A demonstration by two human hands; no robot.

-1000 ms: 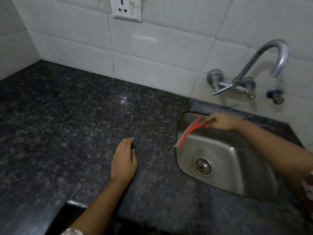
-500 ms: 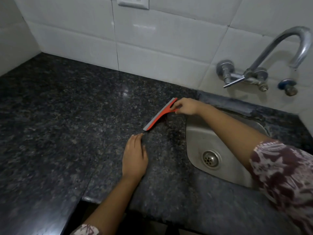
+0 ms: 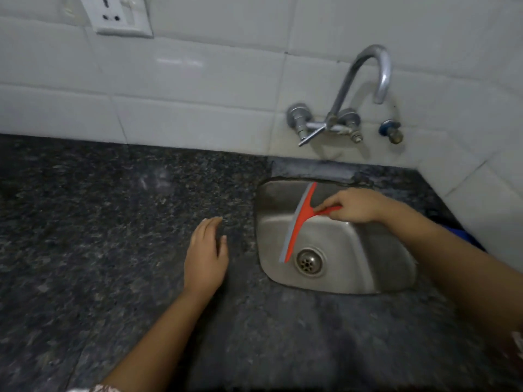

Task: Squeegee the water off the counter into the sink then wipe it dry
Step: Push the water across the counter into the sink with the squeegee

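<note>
My right hand (image 3: 353, 205) grips the handle of a red squeegee (image 3: 297, 222) with a grey rubber blade. The blade hangs over the steel sink (image 3: 353, 250), running from the back rim down toward the drain (image 3: 309, 262). My left hand (image 3: 206, 256) rests flat, fingers apart, on the dark speckled granite counter (image 3: 113, 222), just left of the sink's rim. No cloth is in view.
A chrome wall tap (image 3: 365, 80) arches over the sink, with a small blue-capped valve (image 3: 390, 131) beside it. A white socket plate (image 3: 121, 15) sits on the tiled wall at upper left. The tiled side wall closes in right of the sink.
The squeegee was on the counter left of the sink half a second ago; my right hand has swept it right, over the rim and into the sink. My left hand stays put.
</note>
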